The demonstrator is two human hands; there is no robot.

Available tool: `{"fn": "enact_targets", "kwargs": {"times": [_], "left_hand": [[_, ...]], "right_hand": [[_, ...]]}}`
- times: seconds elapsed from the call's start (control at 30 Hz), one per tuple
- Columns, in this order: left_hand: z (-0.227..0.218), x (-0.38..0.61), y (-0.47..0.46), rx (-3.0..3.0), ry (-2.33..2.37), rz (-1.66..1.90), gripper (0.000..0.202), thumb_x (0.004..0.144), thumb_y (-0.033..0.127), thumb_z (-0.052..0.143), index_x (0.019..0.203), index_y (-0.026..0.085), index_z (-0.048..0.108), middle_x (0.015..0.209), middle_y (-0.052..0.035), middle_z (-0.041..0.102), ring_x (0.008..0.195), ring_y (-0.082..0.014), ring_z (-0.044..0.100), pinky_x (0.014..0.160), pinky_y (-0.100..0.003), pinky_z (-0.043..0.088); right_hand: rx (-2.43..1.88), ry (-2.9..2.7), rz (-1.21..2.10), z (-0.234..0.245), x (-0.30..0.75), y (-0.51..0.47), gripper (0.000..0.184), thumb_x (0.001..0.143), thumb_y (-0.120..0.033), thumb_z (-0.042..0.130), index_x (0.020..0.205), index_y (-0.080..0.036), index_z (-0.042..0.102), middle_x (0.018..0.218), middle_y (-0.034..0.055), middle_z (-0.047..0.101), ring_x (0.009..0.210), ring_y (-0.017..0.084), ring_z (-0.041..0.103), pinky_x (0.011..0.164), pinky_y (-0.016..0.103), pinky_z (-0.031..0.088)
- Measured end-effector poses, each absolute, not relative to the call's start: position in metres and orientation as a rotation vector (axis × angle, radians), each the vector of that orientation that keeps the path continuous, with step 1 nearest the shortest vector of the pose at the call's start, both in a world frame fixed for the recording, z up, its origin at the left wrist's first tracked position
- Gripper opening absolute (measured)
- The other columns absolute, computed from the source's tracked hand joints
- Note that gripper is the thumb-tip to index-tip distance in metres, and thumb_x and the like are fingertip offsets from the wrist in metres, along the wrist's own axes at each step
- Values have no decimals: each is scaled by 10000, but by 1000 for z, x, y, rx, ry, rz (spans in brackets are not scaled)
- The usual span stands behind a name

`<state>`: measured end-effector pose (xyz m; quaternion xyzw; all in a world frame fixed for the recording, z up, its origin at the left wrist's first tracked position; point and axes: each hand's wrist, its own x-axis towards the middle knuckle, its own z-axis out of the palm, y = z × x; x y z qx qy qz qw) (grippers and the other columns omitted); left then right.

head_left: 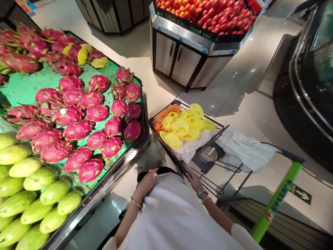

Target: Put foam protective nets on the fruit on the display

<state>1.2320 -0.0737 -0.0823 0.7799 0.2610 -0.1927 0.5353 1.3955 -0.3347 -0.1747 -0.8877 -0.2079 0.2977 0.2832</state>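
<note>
My left hand (pixel 147 183) lies against the front of my white shirt at the waist, over something black, its visible fingers stretched out and holding nothing I can see. My right hand (pixel 194 180) is closed on the near side rim of a shopping cart (pixel 223 177); its fingertips are partly hidden. Yellow foam fruit nets (pixel 182 126) are piled in the cart's front, with white foam nets (pixel 194 146) beside them and orange material (pixel 166 114) along the far left. A clear round container (pixel 208 153) sits on a dark panel behind the nets.
Dragon fruit (pixel 78 128) lie on a green-matted stand to the left, beside green oval fruit (pixel 28 191). A tomato stand (pixel 179 57) is ahead. A pale cloth (pixel 244 147) hangs near the cart's green handle (pixel 278 201). A black display case (pixel 296 86) stands right.
</note>
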Motion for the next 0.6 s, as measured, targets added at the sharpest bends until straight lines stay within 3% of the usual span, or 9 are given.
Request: {"fn": "enact_targets", "kwargs": {"times": [0.07, 0.13, 0.23, 0.37, 0.5, 0.6], "left_hand": [[-85, 1236, -76, 1874, 631, -470, 549, 933, 447, 353, 1386, 159, 470, 1435, -126, 504, 1310, -283, 469, 1121, -423, 332], [-86, 1238, -76, 1885, 615, -492, 552, 929, 430, 359, 1376, 130, 481, 1424, -139, 513, 1305, -277, 476, 1123, -407, 329], [-79, 1236, -72, 1902, 579, -527, 531, 926, 415, 373, 1361, 139, 504, 1401, -130, 539, 1271, -261, 510, 1104, -374, 353], [-68, 1218, -62, 1933, 616, -538, 544, 926, 426, 379, 1372, 135, 492, 1392, -137, 543, 1261, -281, 512, 1092, -403, 361], [-73, 1188, -50, 1967, 684, -536, 554, 934, 418, 358, 1393, 124, 458, 1412, -145, 520, 1287, -280, 487, 1103, -413, 348], [-77, 1161, -50, 1975, 762, -518, 555, 939, 420, 344, 1396, 126, 450, 1411, -156, 518, 1284, -290, 492, 1091, -430, 360]], "right_hand": [[-2348, -527, 779, -174, 1384, -348, 435, 925, -441, 371, 1254, -234, 568, 590, -25, 591, 482, 183, 592, 495, 259, 456], [-2361, -467, 688, -175, 1374, -358, 408, 923, -402, 357, 1249, -245, 546, 769, 15, 630, 505, 175, 591, 517, 275, 484], [-2424, -384, 476, -175, 1359, -369, 363, 893, -324, 343, 1174, -241, 558, 980, 97, 578, 711, 238, 631, 654, 363, 531], [-2454, -437, 329, -165, 1340, -370, 273, 846, -268, 387, 1029, -253, 590, 944, 107, 542, 905, 319, 587, 793, 480, 498], [-2371, -673, 419, -156, 1342, -335, 278, 884, -271, 373, 1033, -266, 608, 946, 80, 594, 933, 262, 618, 861, 392, 503], [-2370, -795, 443, -149, 1355, -284, 324, 903, -295, 380, 1150, -242, 582, 1140, 98, 577, 1153, 252, 547, 1008, 378, 431]]}}
